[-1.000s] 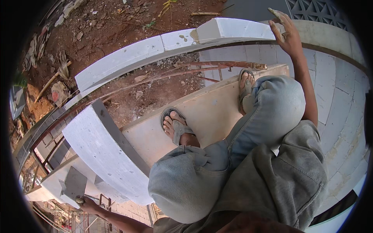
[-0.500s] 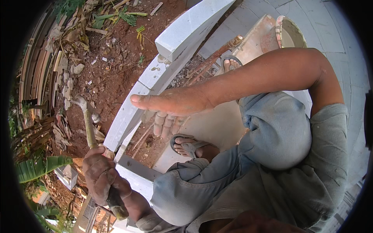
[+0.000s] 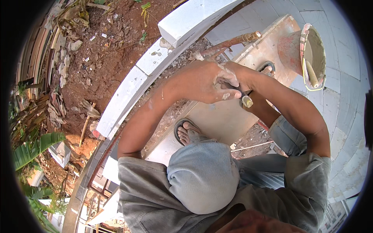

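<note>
My left hand (image 3: 210, 81), smeared with pale dried mortar, grips a wooden-handled tool (image 3: 246, 101). Only the butt of its handle shows past the fingers, with a yellowish tip; I cannot make out the head. My right forearm (image 3: 279, 93) reaches in from the right to the same spot. The right hand lies behind the left one, its fingers hidden. Beneath both hands runs a pale board (image 3: 217, 120) with my sandalled feet on it. Just beyond them is a curved row of white blocks (image 3: 143, 66), with a higher block (image 3: 186, 23) on top farther along.
A reddish bucket (image 3: 291, 50) of grey mortar, a handle leaning inside, stands at the far right on grey paving (image 3: 338, 105). Beside the board lies a rough wooden pole (image 3: 233, 42). Left of the blocks are red soil (image 3: 93, 58), rubble and a banana leaf (image 3: 39, 147).
My left hand has swung from the lower left to the middle, bringing the tool along. The right hand, flat over the blocks before, has drawn back behind the left. The view has shifted.
</note>
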A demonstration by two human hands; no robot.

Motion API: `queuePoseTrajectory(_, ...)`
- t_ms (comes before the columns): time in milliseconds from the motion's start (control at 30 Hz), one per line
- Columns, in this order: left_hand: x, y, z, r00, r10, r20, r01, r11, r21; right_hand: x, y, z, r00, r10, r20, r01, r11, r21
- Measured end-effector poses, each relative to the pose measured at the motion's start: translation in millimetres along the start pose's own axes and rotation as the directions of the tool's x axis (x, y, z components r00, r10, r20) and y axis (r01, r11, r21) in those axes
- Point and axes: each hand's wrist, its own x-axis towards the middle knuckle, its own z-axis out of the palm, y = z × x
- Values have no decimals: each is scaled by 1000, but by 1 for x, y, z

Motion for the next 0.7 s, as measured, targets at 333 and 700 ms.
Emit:
queuePoseTrajectory(333, 49, -181, -145, 771, -376, -514, 590, 725, 354, 99, 44, 107, 907, -420, 25, 315, 637, -704)
queuePoseTrajectory(700, 59, -199, -131, 759, -470, -450, 507, 861, -44, 168, 30, 110, 914, -362, 181, 404, 797, -449)
